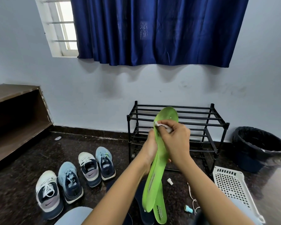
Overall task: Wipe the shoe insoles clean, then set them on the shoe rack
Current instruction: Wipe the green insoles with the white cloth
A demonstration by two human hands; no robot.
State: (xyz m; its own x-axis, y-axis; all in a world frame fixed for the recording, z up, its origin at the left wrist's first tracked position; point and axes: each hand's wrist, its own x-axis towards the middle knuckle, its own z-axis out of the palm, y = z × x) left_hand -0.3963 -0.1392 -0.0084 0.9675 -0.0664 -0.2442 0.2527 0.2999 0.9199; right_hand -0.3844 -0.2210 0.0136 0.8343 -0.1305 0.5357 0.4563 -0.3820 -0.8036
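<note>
Two green insoles (154, 184) gripped in left hand (150, 149); right hand (176, 139) presses white wipe (158, 123) on top one, shoe rack (201, 114) behind.

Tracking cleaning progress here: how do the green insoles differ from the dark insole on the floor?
The green insoles are held upright, off the floor, in the left hand; the dark insole lies flat on the floor. The right hand presses a white wipe against the green insoles; no hand touches the dark insole. Shared: neither is on the shoe rack yet.
</note>
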